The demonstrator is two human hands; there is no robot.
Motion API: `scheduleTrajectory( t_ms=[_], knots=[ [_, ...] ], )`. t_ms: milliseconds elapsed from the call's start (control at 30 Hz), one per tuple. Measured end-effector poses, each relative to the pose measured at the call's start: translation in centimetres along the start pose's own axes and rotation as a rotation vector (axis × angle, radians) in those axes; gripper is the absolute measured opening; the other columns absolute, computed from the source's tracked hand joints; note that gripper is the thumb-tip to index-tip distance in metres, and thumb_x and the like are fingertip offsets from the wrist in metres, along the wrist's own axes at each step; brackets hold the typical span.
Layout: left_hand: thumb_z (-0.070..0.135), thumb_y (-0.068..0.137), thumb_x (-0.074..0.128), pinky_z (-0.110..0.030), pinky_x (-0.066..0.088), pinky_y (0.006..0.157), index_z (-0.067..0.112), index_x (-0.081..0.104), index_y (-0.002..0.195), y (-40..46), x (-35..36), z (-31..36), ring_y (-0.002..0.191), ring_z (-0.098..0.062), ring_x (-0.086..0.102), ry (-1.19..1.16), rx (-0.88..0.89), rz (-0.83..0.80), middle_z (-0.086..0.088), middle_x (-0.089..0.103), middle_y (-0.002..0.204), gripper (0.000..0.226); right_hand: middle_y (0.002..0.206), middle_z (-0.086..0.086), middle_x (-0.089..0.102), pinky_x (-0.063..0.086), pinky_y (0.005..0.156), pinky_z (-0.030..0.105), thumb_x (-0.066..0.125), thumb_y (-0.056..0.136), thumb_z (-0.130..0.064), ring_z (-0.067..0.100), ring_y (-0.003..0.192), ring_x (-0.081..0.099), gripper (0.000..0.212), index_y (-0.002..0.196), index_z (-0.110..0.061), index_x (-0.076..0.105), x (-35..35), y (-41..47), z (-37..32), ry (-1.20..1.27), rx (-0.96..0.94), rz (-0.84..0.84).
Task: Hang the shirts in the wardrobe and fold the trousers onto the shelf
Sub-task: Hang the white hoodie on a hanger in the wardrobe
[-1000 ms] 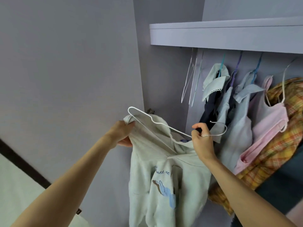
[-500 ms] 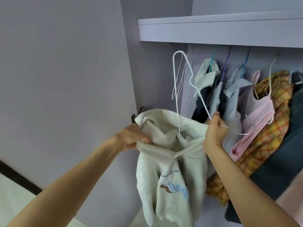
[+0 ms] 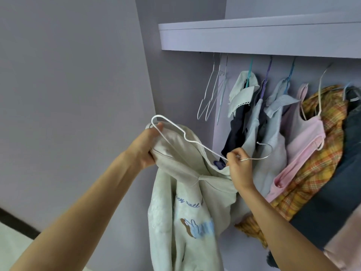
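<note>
Hanger laid back flat across the pale shirt; threading not yet done.

Half a second ago we had the white wire hanger (image 3: pixel 195 142) standing on end; now it lies slanted across the shirt (image 3: pixel 187 192) collar, hook toward the wardrobe. Left hand (image 3: pixel 145 147) grips the shirt's shoulder with the hanger's end, fingers curled round both. Right hand (image 3: pixel 239 165) pinches the wire near the hook. We judge one shoulder is being seated. Wardrobe (image 3: pixel 254 39): under its shelf hang bare spare hangers (image 3: pixel 212 94), then shirts (image 3: pixel 273 122), a pink top (image 3: pixel 304 145), a plaid garment (image 3: pixel 322 173); the rail is hidden.
</note>
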State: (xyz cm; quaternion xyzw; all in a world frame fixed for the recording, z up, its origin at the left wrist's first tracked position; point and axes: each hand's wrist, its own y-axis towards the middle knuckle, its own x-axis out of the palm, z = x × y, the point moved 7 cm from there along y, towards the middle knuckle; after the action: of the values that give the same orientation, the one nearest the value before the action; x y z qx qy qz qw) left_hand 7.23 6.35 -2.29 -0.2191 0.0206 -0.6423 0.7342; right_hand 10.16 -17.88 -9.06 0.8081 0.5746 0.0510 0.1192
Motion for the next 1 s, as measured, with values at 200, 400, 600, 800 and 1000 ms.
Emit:
scheduleTrajectory(
  t_ms=[200,400,600,800,1000],
  knots=[
    [0.011,0.091,0.042,-0.026,0.054,0.055,0.014,0.056,0.073,-0.3,-1.8,1.8,0.06,-0.019,0.064,0.014,0.073,-0.014,-0.005,0.062,0.066,0.023,0.059,-0.004,0.046,0.035,0.064,0.034,0.049,0.084,-0.007,0.018,0.059,0.04,0.018,0.071,-0.018,0.048,1.3,-1.0,1.6,-0.156,0.086,-0.154],
    [0.016,0.089,0.058,-0.026,0.054,0.05,0.014,0.06,0.084,-0.8,-5.4,2.2,0.065,-0.016,0.062,0.335,0.166,0.319,-0.004,0.062,0.076,0.006,0.066,-0.005,0.053,0.042,0.072,0.036,0.056,0.087,-0.033,0.021,0.072,0.052,0.024,0.084,-0.01,0.051,1.2,-2.0,3.2,-0.212,0.212,-0.088],
    [0.013,0.089,0.057,-0.033,0.054,0.061,0.013,0.056,0.076,-0.6,-5.6,1.8,0.063,-0.018,0.058,0.353,0.188,0.421,-0.006,0.058,0.072,0.013,0.081,0.024,0.051,0.041,0.072,0.035,0.049,0.092,-0.042,0.028,0.08,0.055,0.046,0.089,0.003,0.059,2.7,-3.1,4.5,-0.045,0.53,-0.198],
    [0.012,0.089,0.057,-0.033,0.053,0.063,0.012,0.056,0.077,-0.3,-4.0,1.1,0.064,-0.017,0.058,0.297,0.191,0.39,-0.005,0.057,0.071,0.013,0.081,0.002,0.058,0.037,0.074,0.029,0.037,0.095,-0.049,0.026,0.091,0.056,0.048,0.082,-0.01,0.061,0.7,-4.5,4.5,-0.742,0.427,-0.531],
    [0.011,0.091,0.056,-0.034,0.052,0.065,0.01,0.056,0.074,-0.1,-1.4,0.4,0.061,-0.018,0.057,0.28,0.169,0.304,-0.006,0.057,0.07,0.017,0.089,0.01,0.063,0.042,0.067,0.032,0.054,0.092,-0.03,0.029,0.083,0.06,0.022,0.092,-0.009,0.06,3.2,-6.0,-5.1,-0.778,-0.455,-0.305]
  ],
)
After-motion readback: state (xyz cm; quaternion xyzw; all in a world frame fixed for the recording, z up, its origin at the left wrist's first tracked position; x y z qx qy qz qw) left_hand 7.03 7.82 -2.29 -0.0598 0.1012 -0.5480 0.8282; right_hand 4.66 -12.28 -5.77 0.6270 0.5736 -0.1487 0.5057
